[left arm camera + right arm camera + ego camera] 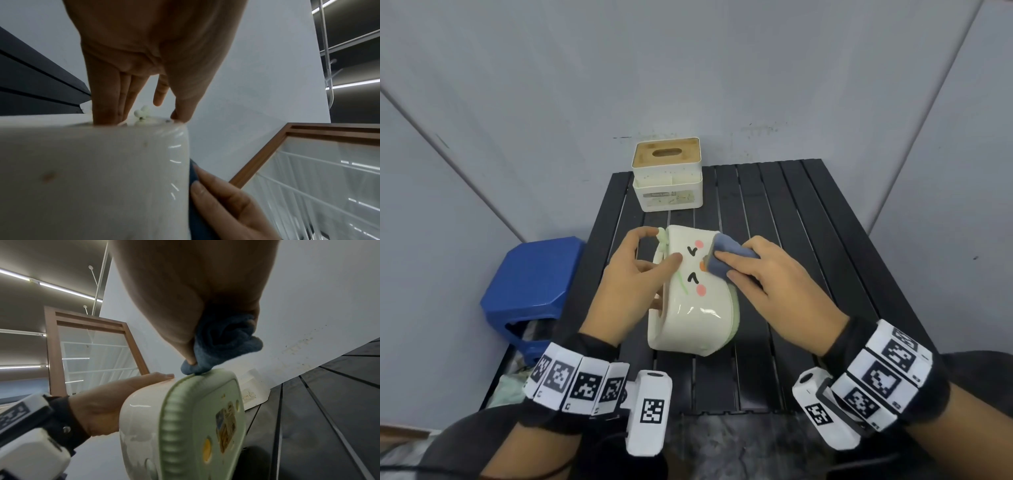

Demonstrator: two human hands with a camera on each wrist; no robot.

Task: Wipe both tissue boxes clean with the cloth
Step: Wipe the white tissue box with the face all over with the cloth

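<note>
Cloth (726, 259) under right-hand fingers (732, 256), against cream tissue box (695, 308).

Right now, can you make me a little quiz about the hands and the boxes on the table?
1. True or false: the blue cloth is in the left hand.
2. Which box is being wiped? A) the cream box with the drawn face B) the white box with the wooden lid
3. Fill in: the blue stool stands to the ____ of the black slatted table.

Key
1. False. The right hand grips the cloth and presses it on the face box; the left hand steadies that box.
2. A. The wooden-lid box stands untouched at the table's far edge.
3. Left.
</note>
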